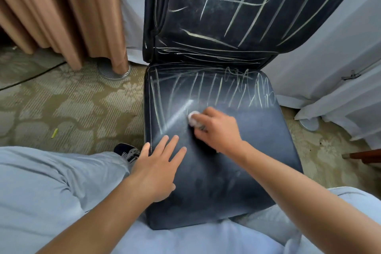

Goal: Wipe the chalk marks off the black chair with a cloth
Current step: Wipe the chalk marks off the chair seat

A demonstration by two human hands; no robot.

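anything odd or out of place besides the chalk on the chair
A small yellow-green stick, possibly chalk, lies loose on the patterned beige carpet left of the black padded chair. A black cable also trails across the carpet near the tan curtain.

Left hand (157, 168): palm down, fingers straight and slightly spread, lying flat, forearm reaching in from lower left. Right hand (214, 130): my fingers curl tight round a small white wad at the fingertips, knuckles up, wrist bent slightly, forearm extended from lower right. Both forearms bare.
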